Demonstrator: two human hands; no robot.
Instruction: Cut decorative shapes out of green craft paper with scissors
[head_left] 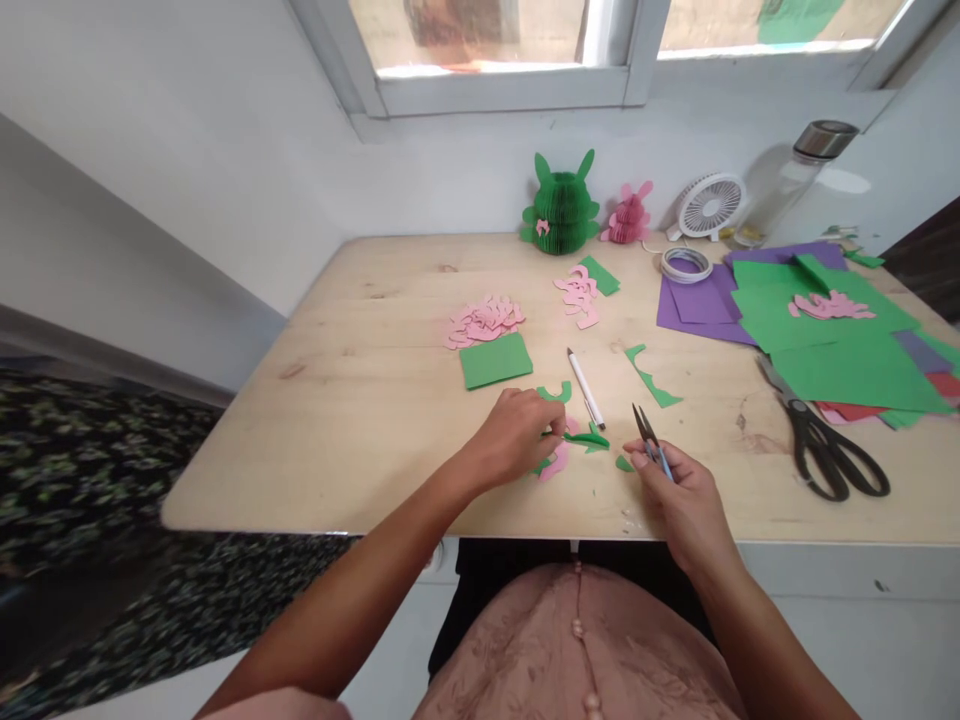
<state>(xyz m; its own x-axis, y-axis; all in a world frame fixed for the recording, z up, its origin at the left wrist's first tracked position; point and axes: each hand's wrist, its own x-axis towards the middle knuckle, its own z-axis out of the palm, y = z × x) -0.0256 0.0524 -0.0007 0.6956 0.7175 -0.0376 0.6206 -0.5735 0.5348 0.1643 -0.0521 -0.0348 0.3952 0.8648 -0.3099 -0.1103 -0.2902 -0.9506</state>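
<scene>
My left hand (517,435) pinches a small green paper piece (587,439) near the table's front edge. In my right hand (679,490) are small scissors (651,440) with blue handles, their blades pointing up and away from me. A small green scrap (624,463) lies by my right fingertips. Beside and partly under my left hand are a curved green cutout (556,392) and a pink cutout (555,464). A white pen (585,388) rests just beyond my hands, and a jagged green strip (651,378) lies to its right.
Pink cutouts (487,320) lie behind a green card (496,361). Large black scissors (825,440) sit at right beside green sheets (847,350). Along the wall stand a green paper figure (562,208), a pink one (627,215), a white fan (711,205) and a bottle (787,185).
</scene>
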